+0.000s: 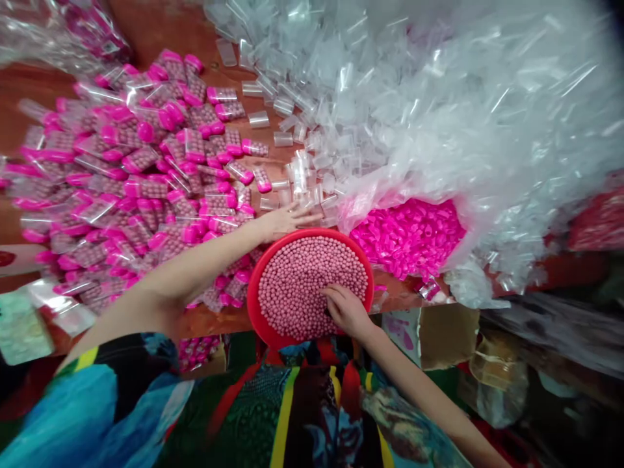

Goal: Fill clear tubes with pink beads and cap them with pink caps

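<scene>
My left hand (287,221) reaches past the far left rim of a red bowl (253,309). Its fingers are stretched out and apart over small clear plastic tubes (301,172), and nothing shows in its grasp. Pink beads (302,279) fill the bowl. My right hand (345,309) is over their right side, fingertips down at the beads and fingers curled together. Whatever is between those fingers is hidden. Just right of the bowl, an open clear bag (351,211) holds bright pink plastic caps (409,237).
Many bead-filled tubes with pink caps (146,169) lie heaped across the left of the brown table (156,29). A large pile of clear empty tubes (414,97) covers the back and right. Below the table edge at right stands a cardboard box (448,335).
</scene>
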### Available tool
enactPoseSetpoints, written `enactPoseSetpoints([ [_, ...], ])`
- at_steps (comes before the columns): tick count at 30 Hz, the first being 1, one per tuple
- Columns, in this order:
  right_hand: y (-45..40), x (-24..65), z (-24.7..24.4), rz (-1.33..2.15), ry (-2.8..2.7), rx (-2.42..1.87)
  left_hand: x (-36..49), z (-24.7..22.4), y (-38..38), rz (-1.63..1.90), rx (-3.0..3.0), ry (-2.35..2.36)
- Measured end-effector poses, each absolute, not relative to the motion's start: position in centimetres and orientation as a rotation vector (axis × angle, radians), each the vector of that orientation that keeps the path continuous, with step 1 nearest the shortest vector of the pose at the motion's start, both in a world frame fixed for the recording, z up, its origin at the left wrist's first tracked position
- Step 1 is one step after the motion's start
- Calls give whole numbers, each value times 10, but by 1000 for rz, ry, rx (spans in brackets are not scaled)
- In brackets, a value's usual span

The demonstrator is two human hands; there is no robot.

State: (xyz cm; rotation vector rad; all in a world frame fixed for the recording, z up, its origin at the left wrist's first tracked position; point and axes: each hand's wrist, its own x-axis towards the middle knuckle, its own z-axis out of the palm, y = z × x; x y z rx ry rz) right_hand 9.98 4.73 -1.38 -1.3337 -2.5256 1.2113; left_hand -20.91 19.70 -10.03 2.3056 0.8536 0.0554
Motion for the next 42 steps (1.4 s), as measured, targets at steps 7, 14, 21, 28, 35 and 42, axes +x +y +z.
enactPoseSetpoints([
  [7, 45, 89, -30, 1223, -2574, -1298, -217, -113, 225, 13, 2384, 670],
  [14, 51, 88, -26, 1197, -2474, -1317, -271, -89, 237, 412, 2274, 1487],
  [21, 67, 85, -25, 1239, -2375, -1332, -225, -87, 208, 192, 2184, 1580],
  [28, 66, 79, -25, 1243, -2434, -1201, -194, -96, 200, 167, 2235, 1577],
  [35, 67, 72, -19, 1334, -2519, -1031, -209, -71, 202, 172, 2085, 1803],
  [42, 59, 96, -21, 1376, -2489, -1091, -260, -29, 171, 132, 1730, 2409],
])
